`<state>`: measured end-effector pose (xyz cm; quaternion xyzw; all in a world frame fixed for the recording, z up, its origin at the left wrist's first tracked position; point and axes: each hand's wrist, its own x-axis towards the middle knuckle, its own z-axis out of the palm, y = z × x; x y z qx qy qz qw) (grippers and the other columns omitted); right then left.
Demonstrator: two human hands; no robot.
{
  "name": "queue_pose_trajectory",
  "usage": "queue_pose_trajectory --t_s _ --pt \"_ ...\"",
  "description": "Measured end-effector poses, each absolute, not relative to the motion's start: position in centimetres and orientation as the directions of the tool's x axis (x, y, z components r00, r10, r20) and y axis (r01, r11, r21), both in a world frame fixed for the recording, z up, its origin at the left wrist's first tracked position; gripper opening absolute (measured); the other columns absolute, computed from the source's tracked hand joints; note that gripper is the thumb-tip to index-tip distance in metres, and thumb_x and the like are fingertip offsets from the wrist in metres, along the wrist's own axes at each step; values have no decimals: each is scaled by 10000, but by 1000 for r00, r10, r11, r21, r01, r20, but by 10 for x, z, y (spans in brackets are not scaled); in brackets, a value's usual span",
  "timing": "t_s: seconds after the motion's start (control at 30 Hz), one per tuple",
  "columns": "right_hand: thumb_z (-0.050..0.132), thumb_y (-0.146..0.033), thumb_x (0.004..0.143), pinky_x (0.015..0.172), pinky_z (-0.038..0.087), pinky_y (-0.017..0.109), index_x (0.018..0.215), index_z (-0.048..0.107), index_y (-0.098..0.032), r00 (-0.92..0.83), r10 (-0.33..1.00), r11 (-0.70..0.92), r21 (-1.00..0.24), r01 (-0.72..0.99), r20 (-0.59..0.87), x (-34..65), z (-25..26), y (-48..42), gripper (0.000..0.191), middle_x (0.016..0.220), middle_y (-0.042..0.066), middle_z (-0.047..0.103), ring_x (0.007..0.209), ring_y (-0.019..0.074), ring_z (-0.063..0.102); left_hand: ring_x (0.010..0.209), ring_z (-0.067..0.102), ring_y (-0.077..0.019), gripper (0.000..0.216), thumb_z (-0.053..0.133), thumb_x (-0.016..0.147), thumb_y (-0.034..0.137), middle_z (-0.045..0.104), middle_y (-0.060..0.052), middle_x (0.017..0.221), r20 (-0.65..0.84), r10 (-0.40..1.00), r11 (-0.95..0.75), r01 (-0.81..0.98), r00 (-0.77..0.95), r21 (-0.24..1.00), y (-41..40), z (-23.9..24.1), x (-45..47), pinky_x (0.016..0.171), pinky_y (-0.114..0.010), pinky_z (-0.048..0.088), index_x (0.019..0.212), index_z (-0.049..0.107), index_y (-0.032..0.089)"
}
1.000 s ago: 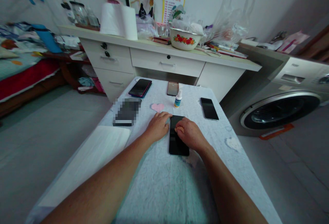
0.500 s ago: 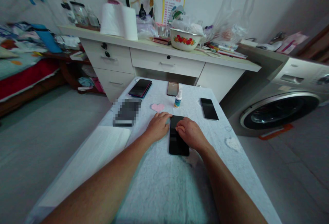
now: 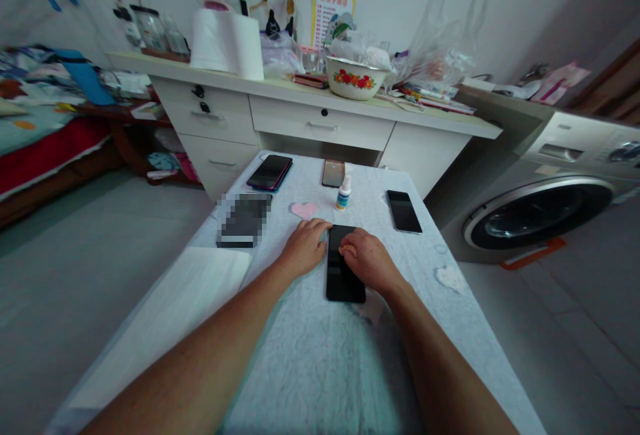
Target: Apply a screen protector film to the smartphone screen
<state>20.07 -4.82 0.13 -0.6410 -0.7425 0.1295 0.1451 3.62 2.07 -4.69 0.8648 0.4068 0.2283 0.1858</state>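
A black smartphone lies face up on the table, its long side pointing away from me. My left hand rests beside its upper left edge, fingers stretched forward and the fingertips touching or very near that edge. Over the phone's screen, my right hand is closed, fingertips pressed down on the glass. A small orange-tan patch shows at those fingertips; whether it is a held thing cannot be made out. A small white spray bottle with a blue label stands upright just beyond the phone.
Around the table lie another black phone at right, a brown-gold phone at the back and stacked phones at back left. A pixelated dark item is nearer. Beyond stand a white desk and a washing machine.
The whole view has shifted slightly, so things appear a little further left. Both hands stay at the phone; the right fingertips have barely moved on the screen.
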Motion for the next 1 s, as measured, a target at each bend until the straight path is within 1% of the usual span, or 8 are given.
queue_pose_trajectory --t_s 0.2,0.33,0.77,1.0 --pt "498 -199 903 739 380 239 885 668 -176 -140 989 147 -366 919 44 201 0 -48 173 902 50 594 798 138 558 1184 497 -229 446 478 777 104 588 -80 1257 251 788 -603 621 562 501 21 -47 36 1061 -394 382 1210 562 173" --pt "505 -205 908 757 379 241 886 669 -176 -130 991 133 -350 927 30 202 0 -47 168 900 54 595 834 145 564 1188 501 -228 443 488 775 106 589 -83 1254 240 791 -597 625 563 503 20 -46 36 1059 -395 384 1205 566 175" --pt "506 -187 895 757 379 252 899 675 -175 -27 999 36 -347 937 32 206 0 -44 169 927 64 604 846 156 575 1191 503 -228 442 485 778 102 589 -94 1255 238 788 -600 623 568 502 20 -45 36 1064 -392 377 1209 563 160" --pt "485 -162 891 763 389 244 892 674 -168 -59 996 81 -360 930 73 200 0 -46 189 933 62 601 835 150 576 1183 499 -240 442 483 781 111 588 -99 1257 241 785 -604 623 570 497 20 -48 37 1060 -394 381 1214 566 138"
